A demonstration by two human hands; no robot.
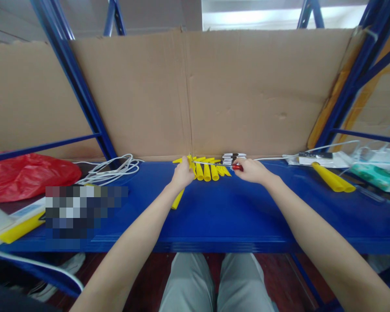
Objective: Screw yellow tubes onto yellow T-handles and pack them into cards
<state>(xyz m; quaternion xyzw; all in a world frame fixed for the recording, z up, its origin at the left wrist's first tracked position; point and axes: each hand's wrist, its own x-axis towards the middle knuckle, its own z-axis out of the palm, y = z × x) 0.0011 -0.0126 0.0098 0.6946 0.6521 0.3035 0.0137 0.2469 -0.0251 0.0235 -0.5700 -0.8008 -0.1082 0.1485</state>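
Observation:
My left hand [182,171] is closed around a yellow plastic piece [191,161] near the back of the blue shelf. A screwdriver with a red handle [237,167] is gripped in my right hand [251,170]. Its thin metal shaft points left toward the yellow piece; whether the tip touches it is too small to tell. Below the shaft lies a row of several yellow cone-shaped tubes [207,174]. Another yellow tube [178,200] sticks out under my left wrist, partly hidden by it.
Behind the row is a small black-and-white stack [233,158]. Coiled white cable [125,167] and a red plastic bag [35,175] lie left. More yellow cones [333,178] and a green-and-white packet [377,175] are right. Cardboard [247,86] walls the back between blue posts.

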